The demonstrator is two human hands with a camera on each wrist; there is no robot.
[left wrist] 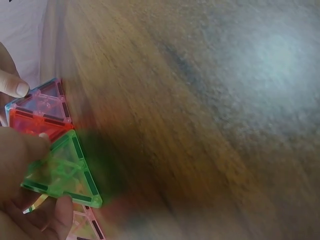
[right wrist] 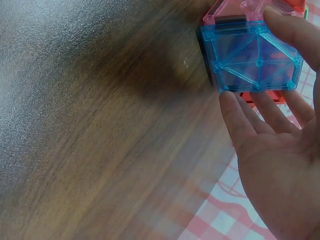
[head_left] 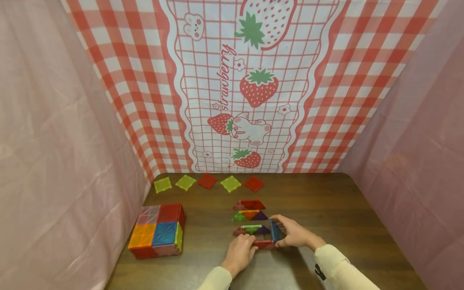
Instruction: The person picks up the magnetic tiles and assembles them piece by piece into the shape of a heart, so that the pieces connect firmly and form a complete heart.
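My right hand [head_left: 295,233] grips a blue square magnetic tile [right wrist: 258,62] by opposite edges, thumb on one side and fingertips on the other. The tile stands upright at the end of a low row of pink and red triangular tiles [left wrist: 37,121]. At the same row, my left hand [head_left: 241,253] holds a green triangular tile [left wrist: 62,165] between thumb and fingers, beside the red one. Past the hands stand more upright rows: one green and purple [head_left: 251,229], one orange, green and purple [head_left: 250,215], and a red one [head_left: 250,205].
A block of stacked coloured tiles [head_left: 157,231] sits on the left of the wooden table [head_left: 326,197]. Along the back edge lie several flat yellow-green and red square tiles [head_left: 230,184]. Pink curtains [head_left: 65,161] flank the table, and a strawberry-print cloth [head_left: 250,88] hangs behind.
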